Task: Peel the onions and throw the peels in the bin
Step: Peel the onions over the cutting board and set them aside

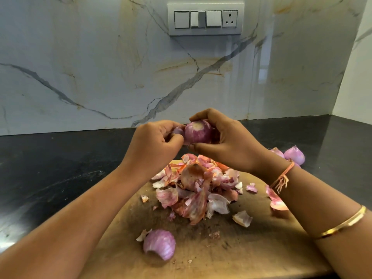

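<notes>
Mid-peel: the right hand [225,141] cups the onion [198,132] (trimmed end up) — the left hand [155,140] pinches a loosened skin [178,130], next needing a clean pull away.

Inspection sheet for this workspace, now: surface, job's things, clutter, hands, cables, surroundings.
Surface: black countertop with a stained wooden cutting board on it.
Job's things: held onion above the board; peel pile on the board; more onions on the counter at right; bin not in view.
Clutter: hollow onion layer and stray peel scraps on the board.
Hands: right hand grips the held onion; left hand pinches a peel flap at its side.
Cables: nothing seen.
Surroundings: marble backsplash; switch panel with a socket.
</notes>
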### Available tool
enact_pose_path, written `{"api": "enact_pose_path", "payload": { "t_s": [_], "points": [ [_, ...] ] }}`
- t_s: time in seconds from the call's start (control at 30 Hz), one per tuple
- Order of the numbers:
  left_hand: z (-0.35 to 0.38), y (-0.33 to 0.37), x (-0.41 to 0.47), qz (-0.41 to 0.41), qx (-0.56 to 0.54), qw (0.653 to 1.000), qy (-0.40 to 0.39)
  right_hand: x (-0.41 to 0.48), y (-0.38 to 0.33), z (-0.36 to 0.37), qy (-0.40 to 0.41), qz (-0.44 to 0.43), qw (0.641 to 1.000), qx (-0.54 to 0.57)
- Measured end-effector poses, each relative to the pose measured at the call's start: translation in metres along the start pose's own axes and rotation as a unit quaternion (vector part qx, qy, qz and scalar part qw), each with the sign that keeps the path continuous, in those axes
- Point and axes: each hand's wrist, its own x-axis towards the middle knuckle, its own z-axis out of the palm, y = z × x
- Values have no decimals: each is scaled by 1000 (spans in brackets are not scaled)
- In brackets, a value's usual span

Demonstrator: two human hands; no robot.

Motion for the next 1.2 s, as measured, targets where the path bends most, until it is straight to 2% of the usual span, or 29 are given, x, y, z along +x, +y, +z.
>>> {"api": "enact_pose_path", "payload": {
  "t_s": [0.13,0.27,0.33,0.53,0.7,0.8,1.03,1.13,1.2],
  "points": [
    [-1,4,1,-83,-131,988,-13,1,1,-2,-25,77,987,140],
    [-2,5,2,-115,-170,979,-19,1,1,-2,-39,138,958,248],
    [-2,5,2,-110,-162,980,-24,1,1,-2,-44,167,946,273],
    [-3,3,1,-86,-103,990,-45,2,2,2,-32,195,949,246],
    [-9,-1,3,-89,-44,995,-11,2,2,-2,10,245,907,343],
    [-11,-1,3,-88,7,994,-57,3,3,-6,28,259,890,374],
    [-9,5,0,-108,73,973,-192,3,-2,-1,-3,267,877,399],
    [-9,3,0,-111,73,972,-193,3,-5,-1,-3,286,865,412],
    [-8,3,-1,-90,67,980,-161,2,-6,-2,-8,290,861,417]
  ]
}}
